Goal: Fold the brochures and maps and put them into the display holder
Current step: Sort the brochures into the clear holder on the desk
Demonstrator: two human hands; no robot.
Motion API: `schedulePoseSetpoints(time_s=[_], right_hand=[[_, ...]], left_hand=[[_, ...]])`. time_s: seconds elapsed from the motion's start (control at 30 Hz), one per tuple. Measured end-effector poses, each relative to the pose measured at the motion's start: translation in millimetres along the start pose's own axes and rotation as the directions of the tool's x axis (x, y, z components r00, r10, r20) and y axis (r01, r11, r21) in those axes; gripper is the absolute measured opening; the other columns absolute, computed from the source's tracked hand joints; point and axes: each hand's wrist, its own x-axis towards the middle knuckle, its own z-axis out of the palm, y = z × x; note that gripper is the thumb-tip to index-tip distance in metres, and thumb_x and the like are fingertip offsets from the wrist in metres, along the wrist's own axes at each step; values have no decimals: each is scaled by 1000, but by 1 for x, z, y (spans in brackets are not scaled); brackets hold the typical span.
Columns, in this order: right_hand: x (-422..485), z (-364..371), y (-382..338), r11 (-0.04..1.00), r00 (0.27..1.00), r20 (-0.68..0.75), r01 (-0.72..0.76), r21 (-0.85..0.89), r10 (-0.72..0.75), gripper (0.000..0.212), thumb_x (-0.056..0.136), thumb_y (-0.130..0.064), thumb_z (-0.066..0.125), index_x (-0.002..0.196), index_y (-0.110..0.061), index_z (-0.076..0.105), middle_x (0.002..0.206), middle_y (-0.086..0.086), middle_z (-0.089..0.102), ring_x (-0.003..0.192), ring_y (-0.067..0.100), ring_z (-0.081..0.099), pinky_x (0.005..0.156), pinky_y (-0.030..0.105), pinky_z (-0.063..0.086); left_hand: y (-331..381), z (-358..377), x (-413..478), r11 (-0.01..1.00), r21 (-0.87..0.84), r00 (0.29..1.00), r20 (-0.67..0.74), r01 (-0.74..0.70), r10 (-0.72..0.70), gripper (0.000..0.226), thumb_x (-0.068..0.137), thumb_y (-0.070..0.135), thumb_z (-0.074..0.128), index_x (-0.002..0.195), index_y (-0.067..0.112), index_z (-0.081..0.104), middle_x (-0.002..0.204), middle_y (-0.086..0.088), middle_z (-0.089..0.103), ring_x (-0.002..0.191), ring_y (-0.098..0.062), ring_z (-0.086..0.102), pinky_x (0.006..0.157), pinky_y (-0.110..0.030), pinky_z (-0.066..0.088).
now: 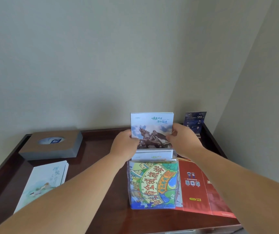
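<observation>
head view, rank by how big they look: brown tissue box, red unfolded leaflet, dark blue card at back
1-2. Red unfolded leaflet and brown tissue box look alike; the leaflet is nearer and partly behind an arm, so unranked.
3. Dark blue card: clearly smallest, though farthest.

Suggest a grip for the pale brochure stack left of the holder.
Probably pinch the pale brochure stack by its fanned edge, coming from the holder side. It lies flat on the table; only that staggered edge offers a lip.
</observation>
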Motion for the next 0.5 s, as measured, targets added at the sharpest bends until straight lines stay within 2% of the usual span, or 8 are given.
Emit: schedulePoseSetpoints(time_s=[0.07,0.13,0.2,0.27,0.33,0.4,0.5], right_hand=[[1,6,4,1000,1000,20,-17,4,17,4,94,-20,55,96,-22,58,86,-7,60,78,17,57,57,24,38],[2,11,7,999,998,41,-50,7,49,4,94,-22,55,91,-24,58,81,-10,59,76,17,58,57,25,40],[4,15,8,998,997,44,-65,17,65,3,94,-27,56,92,-25,57,82,-13,59,75,14,58,55,23,40],[5,16,7,997,998,26,-56,54,55,14,95,-32,58,106,-25,60,95,-12,63,78,12,59,56,21,41],[6,16,7,998,998,37,-51,34,50,21,94,-32,59,112,-22,62,105,-8,67,82,13,59,61,24,46],[5,16,7,998,996,75,-52,-36,55,20,93,-31,60,109,-21,64,106,-5,69,81,14,61,67,31,54],[4,17,9,996,995,74,-65,-53,69,12,90,-24,61,102,-23,61,107,-4,68,78,13,59,72,34,59]], left_hand=[[-2,1,1,999,50,999,-32,-9,11,18,87,9,46,94,17,61,78,4,63,64,-16,53,53,-27,35],[-5,1,2,994,106,998,-48,-22,27,16,88,11,44,95,17,57,82,3,62,72,-16,56,55,-29,37],[-8,2,3,988,148,999,-30,-35,40,15,88,9,43,90,13,57,77,1,59,67,-17,52,53,-29,34],[-9,3,3,980,191,999,1,-46,46,16,86,6,42,77,12,54,70,2,54,61,-17,45,51,-28,28],[-9,3,2,975,218,999,13,-50,48,19,84,5,43,70,14,52,68,2,54,62,-20,46,50,-27,28],[-9,3,3,978,204,999,-13,-29,32,12,84,7,44,80,8,56,76,-2,59,68,-24,53,52,-28,35],[-9,2,3,980,196,999,-35,-15,23,13,81,5,43,89,1,53,83,-9,60,67,-23,48,57,-33,38]])
